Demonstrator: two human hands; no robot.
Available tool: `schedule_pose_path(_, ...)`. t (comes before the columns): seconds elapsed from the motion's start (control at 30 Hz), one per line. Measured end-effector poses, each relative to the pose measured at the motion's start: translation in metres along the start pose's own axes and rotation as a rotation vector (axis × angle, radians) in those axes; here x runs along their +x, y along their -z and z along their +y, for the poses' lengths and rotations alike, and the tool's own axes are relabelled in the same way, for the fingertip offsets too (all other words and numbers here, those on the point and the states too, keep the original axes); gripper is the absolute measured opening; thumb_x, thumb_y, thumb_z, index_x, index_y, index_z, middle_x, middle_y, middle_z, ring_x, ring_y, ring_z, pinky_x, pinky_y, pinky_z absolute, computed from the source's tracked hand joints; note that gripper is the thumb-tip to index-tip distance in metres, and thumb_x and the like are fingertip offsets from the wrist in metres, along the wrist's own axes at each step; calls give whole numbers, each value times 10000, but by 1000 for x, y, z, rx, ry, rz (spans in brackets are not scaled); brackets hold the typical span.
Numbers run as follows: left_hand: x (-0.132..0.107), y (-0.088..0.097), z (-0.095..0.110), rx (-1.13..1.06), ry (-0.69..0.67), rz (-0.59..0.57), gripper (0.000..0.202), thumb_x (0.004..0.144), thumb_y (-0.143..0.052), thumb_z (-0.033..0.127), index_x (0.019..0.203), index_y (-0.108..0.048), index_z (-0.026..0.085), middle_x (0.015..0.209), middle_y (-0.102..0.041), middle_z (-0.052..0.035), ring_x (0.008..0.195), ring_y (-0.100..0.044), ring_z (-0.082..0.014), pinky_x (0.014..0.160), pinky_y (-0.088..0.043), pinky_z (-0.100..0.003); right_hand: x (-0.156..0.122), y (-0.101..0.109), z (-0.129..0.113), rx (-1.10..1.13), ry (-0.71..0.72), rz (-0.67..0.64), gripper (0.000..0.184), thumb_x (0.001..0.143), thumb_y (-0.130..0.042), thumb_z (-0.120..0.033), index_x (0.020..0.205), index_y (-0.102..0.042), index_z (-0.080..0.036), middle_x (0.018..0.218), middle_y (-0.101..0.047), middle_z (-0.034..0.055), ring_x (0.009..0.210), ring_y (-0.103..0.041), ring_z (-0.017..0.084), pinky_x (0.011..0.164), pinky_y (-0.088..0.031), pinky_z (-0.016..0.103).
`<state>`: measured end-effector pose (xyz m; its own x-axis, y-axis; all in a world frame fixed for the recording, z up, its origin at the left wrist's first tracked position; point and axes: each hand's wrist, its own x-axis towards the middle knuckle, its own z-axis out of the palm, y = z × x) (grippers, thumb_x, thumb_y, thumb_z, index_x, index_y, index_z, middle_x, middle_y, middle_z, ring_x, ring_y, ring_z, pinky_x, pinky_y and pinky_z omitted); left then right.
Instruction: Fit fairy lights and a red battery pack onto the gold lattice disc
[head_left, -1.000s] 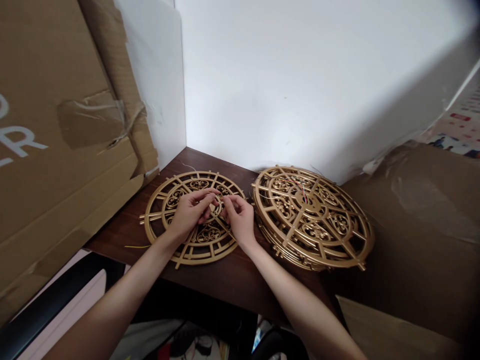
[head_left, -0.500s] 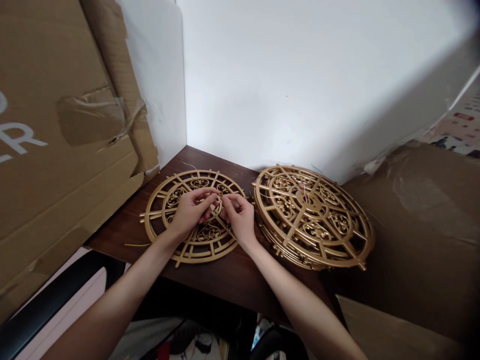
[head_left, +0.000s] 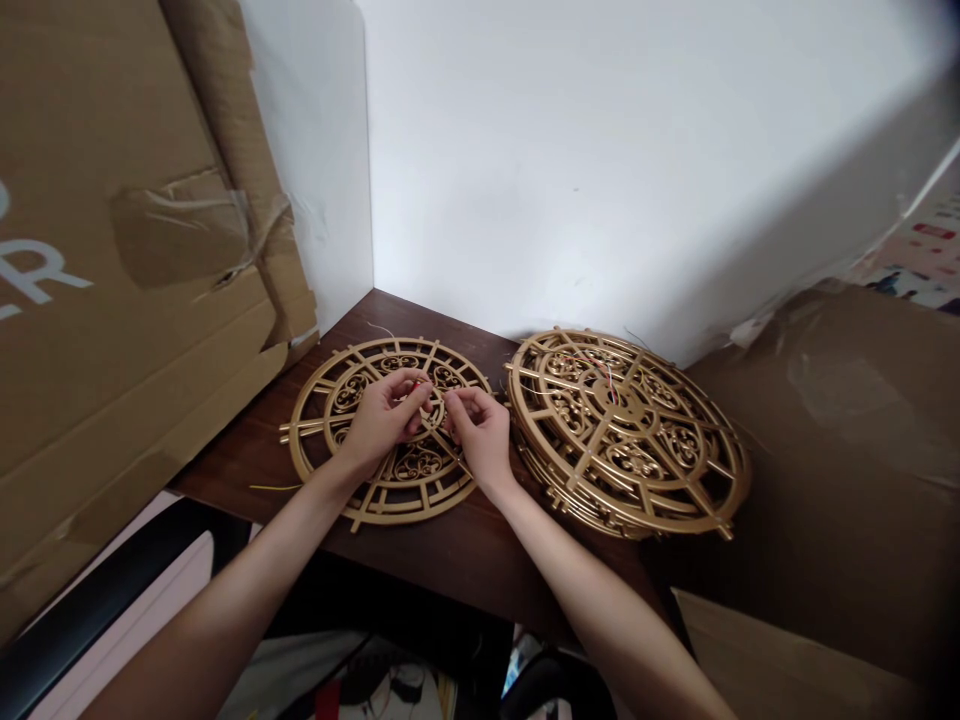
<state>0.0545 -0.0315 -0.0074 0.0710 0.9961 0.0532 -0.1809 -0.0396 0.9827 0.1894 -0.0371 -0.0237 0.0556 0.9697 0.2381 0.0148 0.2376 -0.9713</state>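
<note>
Here, gold disc (head_left: 418, 463) nr box (head_left: 112, 130)

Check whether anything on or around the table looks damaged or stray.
The cardboard box at left looks damaged: its edge is ragged and the tape on it crumpled. A yellow strand sticks out left of the single gold disc, looking stray.

We read white capital "R" (head_left: 46, 271) on left cardboard box (head_left: 112, 120), neighbouring letters cut off. Print on right-hand printed surface (head_left: 926, 250) too small for us.
</note>
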Motion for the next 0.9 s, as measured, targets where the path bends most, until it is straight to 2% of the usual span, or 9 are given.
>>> schedule_pose_path(0.27,0,0,1,-7,13,-13,301,752,-695,396,904,-578,164,636,-571,36,394,-410,-40,335,-252,-137,0,0,-1,-4,0,-10,280,797,-642,-438,768,-623,-161,530,-545,-42,441,-443,77,434,-333,203)
schedule_pose_path(0.63,-1,0,3,0,21,-27,269,759,-683,374,897,-582,167,637,-562,37,398,-404,-38,335,-246,-136,2,2,6,-87,78,21,198,827,-617,-366,819,-665,-174,676,-612,-4,575,-465,110,521,-359,229)
schedule_pose_path(0.77,-1,0,3,6,26,-49,281,749,-690,386,891,-580,170,642,-564,39,396,-402,-37,336,-239,-136,-1,2,2,-240,177,66,188,858,-592,-337,892,-700,-186,740,-655,2,561,-455,111,540,-366,242)
schedule_pose_path(0.9,0,1,3,19,35,-43,288,747,-691,388,902,-584,170,631,-549,48,394,-398,-33,338,-227,-134,-4,0,-3,-358,297,37,207,895,-566,-321,1004,-707,-215,877,-712,25,616,-534,132,594,-403,260)
